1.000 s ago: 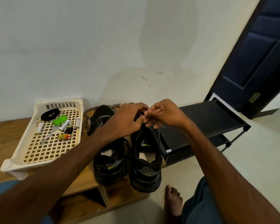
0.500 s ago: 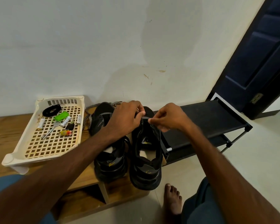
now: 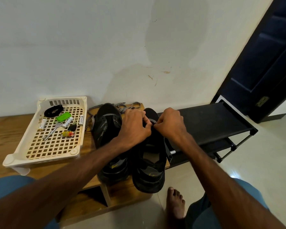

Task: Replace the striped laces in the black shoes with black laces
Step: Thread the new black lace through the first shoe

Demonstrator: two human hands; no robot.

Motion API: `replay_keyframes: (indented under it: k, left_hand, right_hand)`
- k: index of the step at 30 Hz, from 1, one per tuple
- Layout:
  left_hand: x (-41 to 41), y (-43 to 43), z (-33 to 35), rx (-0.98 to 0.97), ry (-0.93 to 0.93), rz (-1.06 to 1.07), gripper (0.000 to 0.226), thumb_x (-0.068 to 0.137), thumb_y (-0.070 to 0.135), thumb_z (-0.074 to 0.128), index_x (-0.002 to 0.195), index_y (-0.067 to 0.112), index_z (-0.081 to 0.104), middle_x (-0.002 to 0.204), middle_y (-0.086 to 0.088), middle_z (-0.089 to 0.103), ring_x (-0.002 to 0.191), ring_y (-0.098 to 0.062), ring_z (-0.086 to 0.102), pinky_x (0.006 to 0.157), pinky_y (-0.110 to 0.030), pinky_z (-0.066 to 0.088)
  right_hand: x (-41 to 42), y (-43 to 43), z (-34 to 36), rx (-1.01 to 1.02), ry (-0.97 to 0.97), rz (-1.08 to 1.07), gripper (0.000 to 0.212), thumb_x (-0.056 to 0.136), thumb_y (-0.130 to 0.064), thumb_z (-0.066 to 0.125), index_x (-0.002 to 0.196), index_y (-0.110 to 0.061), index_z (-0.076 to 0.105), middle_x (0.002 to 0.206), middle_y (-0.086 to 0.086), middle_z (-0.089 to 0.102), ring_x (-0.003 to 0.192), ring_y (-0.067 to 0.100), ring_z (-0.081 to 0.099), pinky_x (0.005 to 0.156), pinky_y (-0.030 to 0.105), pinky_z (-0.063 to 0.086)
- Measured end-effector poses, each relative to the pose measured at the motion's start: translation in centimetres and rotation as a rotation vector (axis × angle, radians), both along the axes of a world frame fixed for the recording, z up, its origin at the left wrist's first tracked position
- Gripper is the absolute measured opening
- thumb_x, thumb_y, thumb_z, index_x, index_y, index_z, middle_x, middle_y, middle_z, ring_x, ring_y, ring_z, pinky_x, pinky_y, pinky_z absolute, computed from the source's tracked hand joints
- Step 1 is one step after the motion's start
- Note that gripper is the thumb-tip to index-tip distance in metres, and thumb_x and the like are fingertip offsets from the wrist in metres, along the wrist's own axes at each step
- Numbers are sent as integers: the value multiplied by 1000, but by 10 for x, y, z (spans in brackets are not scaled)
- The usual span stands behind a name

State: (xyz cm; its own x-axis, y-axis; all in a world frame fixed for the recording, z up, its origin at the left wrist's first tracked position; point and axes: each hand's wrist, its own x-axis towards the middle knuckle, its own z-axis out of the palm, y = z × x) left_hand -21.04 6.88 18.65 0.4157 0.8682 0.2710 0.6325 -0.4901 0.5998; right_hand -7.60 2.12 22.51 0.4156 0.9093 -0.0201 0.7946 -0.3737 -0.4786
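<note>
Head view. My left grip and right grip meet over the eyelets of one black shoe. The fingers of both are curled tight and pinch a dark lace between them, most of it hidden under my knuckles. A second shoe stands just beside it, eyelets bare. Both rest on the wooden counter, toes to the wall. The striped laces lie loose on the counter around the second shoe's toe. A cream tray farther left holds a coiled black lace, batteries, a green tag and a key. A black rack adjoins the counter.
</note>
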Motion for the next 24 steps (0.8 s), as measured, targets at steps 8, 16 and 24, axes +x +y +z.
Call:
replay_keyframes:
  k: [8,16,24]
  left_hand:
    - [12,-2,-6,-64,16,66,8,84,21,72,86,16,79,130,-1,63,128,-21,42,92,-23,28]
    - [18,-5,-6,-95,32,145,10,81,19,72,88,13,75,125,-2,60,122,-22,41,87,-30,40]
    - [21,-6,-1,-117,88,116,14,86,25,77,94,14,77,131,-2,58,127,-23,39,94,-35,44]
  right_hand:
    - [23,-6,-7,27,315,-24,4,88,-11,79,85,-8,81,82,9,77,75,17,76,68,28,64]
    - [32,-14,-5,21,649,-31,7,89,-5,76,92,1,78,86,10,79,75,13,77,58,18,57]
    - [34,-13,-5,13,680,1,6,90,-5,75,92,-2,79,86,9,79,77,13,78,58,17,57]
